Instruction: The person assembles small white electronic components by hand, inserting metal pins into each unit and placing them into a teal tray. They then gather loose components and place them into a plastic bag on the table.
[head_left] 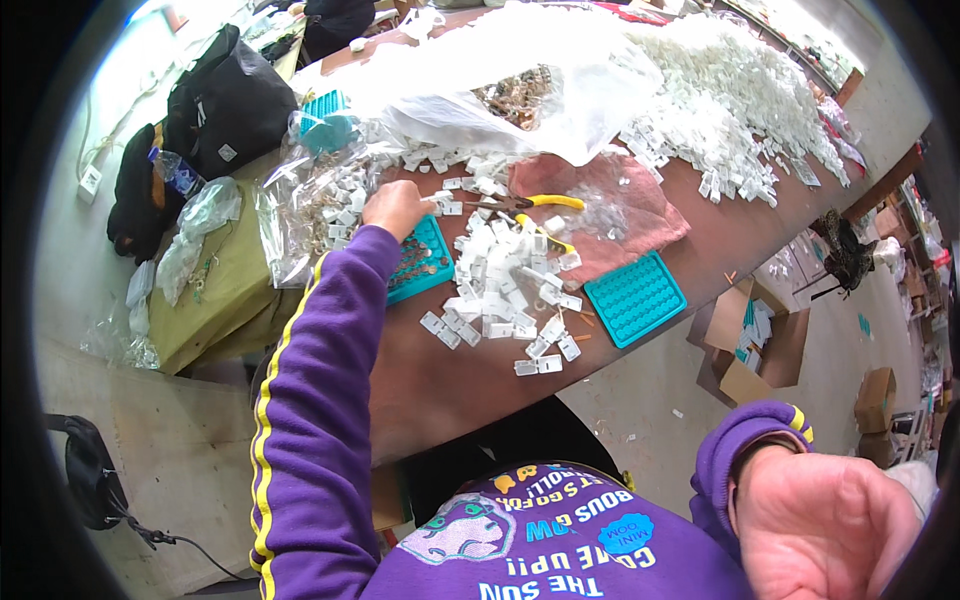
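Holding brownish bits, flat teal tray, white pieces beside

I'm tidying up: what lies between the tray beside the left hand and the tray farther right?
Mainly a heap of white pieces, as the head view shows.

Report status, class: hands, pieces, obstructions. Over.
Left hand at rectangular teal plastic tray, grip hidden; right hand away, palm showing. White rectangular plastic pieces heaped beside tray. Yellow-handled metal pliers nearby, apparently blocking nothing.
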